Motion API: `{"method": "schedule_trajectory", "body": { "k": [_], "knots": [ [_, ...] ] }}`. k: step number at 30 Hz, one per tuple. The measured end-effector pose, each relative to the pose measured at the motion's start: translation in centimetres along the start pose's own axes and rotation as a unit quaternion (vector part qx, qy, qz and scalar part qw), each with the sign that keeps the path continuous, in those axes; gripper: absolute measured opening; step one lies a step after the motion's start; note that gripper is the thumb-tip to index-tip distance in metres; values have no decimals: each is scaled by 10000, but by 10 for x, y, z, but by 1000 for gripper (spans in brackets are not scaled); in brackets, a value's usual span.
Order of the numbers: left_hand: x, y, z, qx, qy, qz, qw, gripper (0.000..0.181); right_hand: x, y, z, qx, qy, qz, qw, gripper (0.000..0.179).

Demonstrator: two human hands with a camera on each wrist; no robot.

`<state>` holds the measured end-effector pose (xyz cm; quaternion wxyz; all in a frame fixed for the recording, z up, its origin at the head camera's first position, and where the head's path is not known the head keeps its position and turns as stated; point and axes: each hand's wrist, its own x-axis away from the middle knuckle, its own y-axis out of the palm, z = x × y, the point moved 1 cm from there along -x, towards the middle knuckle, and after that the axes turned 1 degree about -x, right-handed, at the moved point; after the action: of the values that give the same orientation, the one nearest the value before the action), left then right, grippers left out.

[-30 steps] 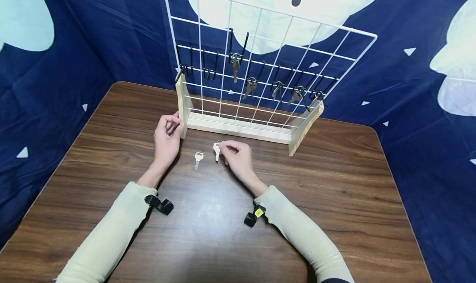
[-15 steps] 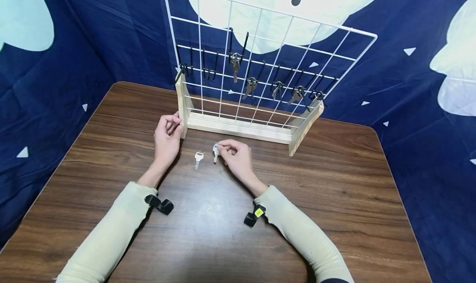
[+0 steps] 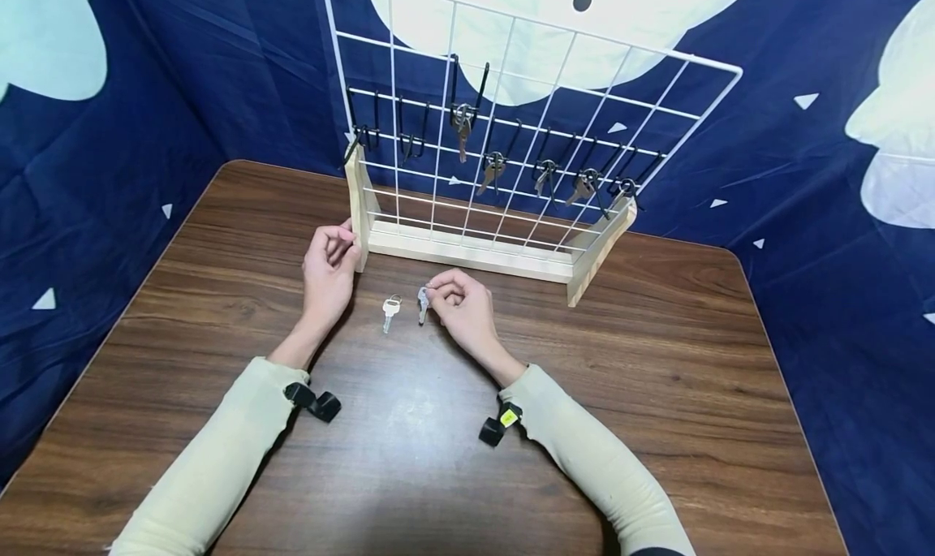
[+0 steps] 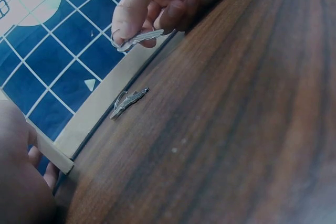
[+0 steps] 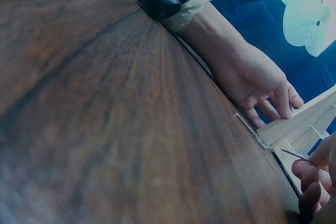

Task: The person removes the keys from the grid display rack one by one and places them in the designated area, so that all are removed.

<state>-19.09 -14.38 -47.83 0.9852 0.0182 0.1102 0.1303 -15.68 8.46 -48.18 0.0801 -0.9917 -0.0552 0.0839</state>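
My right hand [image 3: 467,308] pinches a silver key [image 3: 423,304] between thumb and fingertips. Its bit end points down toward the table, and in the left wrist view the held key [image 4: 147,36] shows a thin ring at its head, clear of the wood. Just left of it a second key [image 3: 389,313] with a ring lies flat on the table. My left hand [image 3: 329,273] grips the left wooden upright [image 3: 358,207] of a white wire grid rack [image 3: 467,146], thumb and fingers on either side of the board in the right wrist view.
Several keys, such as one on the raised hook [image 3: 463,130], hang from black hooks across the grid. Two hooks at the left, including one hook [image 3: 411,142], carry no key. A wooden base bar [image 3: 467,256] joins the uprights. Blue cloth [image 3: 270,77] surrounds the brown table [image 3: 657,361].
The right hand has shifted slightly, and the key in its fingers has turned and moved a little left and toward the wearer. The left hand and rack have stayed put.
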Motion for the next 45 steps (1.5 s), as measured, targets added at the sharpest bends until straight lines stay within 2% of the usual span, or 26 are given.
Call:
{"method": "schedule_trajectory", "body": {
  "k": [3,10,16,19,24,29,33,39,42,45],
  "knots": [
    [0,1,0,-13,29,2,10000,11,0,0,-1,133,-9,-25,9999,6],
    [0,1,0,-3,61,14,10000,11,1,-1,-1,878,-269,-69,9958,6],
    [0,1,1,16,49,33,10000,18,0,-2,1,1192,-447,-103,9918,6],
    [1,1,2,12,26,16,10000,17,0,-2,2,1581,-560,-95,9858,6],
    [1,1,2,-8,12,13,10000,12,0,-2,0,2256,-903,-289,9696,6],
    [0,1,1,-34,-50,30,10000,8,1,-2,-3,2491,-1154,-470,9604,7],
    [0,1,0,-24,-51,46,10000,9,1,-2,-4,2518,-1144,-536,9595,9],
    [0,1,0,-86,-18,26,10000,15,-5,-12,-8,2364,-764,-1104,9623,19],
    [0,1,0,-105,-25,21,9999,17,-8,-15,-8,2410,-586,-1371,9590,25],
    [0,1,-1,-104,-40,26,9999,16,-9,-16,-8,2476,-585,-1518,9551,29]
  ]
}}
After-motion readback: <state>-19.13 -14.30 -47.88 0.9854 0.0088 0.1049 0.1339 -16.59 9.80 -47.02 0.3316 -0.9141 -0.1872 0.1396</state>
